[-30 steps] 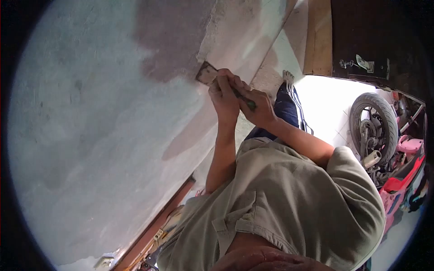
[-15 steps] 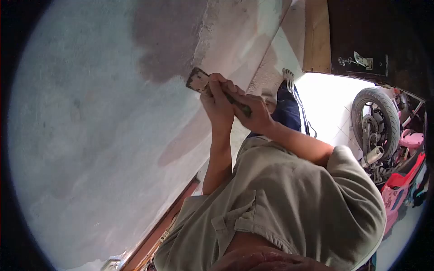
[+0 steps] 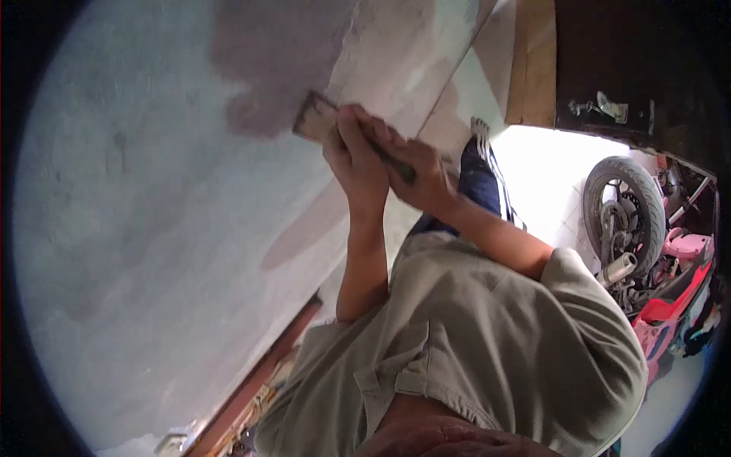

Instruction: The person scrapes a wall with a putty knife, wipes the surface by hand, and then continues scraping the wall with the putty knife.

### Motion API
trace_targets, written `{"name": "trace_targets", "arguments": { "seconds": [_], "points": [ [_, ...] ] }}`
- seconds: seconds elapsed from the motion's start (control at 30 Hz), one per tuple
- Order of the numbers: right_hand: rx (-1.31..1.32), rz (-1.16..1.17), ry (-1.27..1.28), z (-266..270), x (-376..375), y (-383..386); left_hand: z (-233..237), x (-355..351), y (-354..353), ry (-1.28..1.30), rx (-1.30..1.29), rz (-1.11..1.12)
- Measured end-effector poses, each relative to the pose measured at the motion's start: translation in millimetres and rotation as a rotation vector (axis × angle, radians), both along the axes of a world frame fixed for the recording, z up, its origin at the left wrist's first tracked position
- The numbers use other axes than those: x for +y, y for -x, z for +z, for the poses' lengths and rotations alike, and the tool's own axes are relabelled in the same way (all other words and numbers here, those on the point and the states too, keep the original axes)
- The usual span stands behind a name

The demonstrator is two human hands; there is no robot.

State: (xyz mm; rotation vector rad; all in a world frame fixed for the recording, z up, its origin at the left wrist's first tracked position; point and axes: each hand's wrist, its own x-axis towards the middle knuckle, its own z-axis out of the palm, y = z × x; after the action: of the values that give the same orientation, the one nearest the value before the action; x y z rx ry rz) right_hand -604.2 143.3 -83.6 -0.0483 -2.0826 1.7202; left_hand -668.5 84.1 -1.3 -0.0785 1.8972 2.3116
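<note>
A putty knife with a wide, stained blade lies against or very close to the grey wall; exact contact cannot be told. My right hand is closed around its handle, whose greenish end shows by the palm. On the side nearer the blade, my left hand is closed too, thumb and fingers pressed where the blade meets the handle. Both hands nearly touch each other. Beside the blade, the wall has a darker patch and a rough-edged lighter strip.
A dark door with a lock and keys stands at upper right. Below it are a motorcycle wheel and pink and red items. A reddish-brown strip runs along the wall's lower edge. My foot shows near the wall.
Both hands and the putty knife have moved a short way up and left in view, along the wall. The grip is the same, and the view has shifted slightly.
</note>
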Motion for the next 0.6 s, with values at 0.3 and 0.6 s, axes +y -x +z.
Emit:
{"name": "trace_targets", "arguments": {
  "seconds": [0.3,0.6],
  "points": [
    [-0.227,0.063,-0.017,-10,5,-20,-42,-5,-14,-0.021,-0.157,-0.002],
    [-0.023,0.096,-0.106,17,3,6,9,0,5,-0.097,0.051,-0.039]
  ]
}}
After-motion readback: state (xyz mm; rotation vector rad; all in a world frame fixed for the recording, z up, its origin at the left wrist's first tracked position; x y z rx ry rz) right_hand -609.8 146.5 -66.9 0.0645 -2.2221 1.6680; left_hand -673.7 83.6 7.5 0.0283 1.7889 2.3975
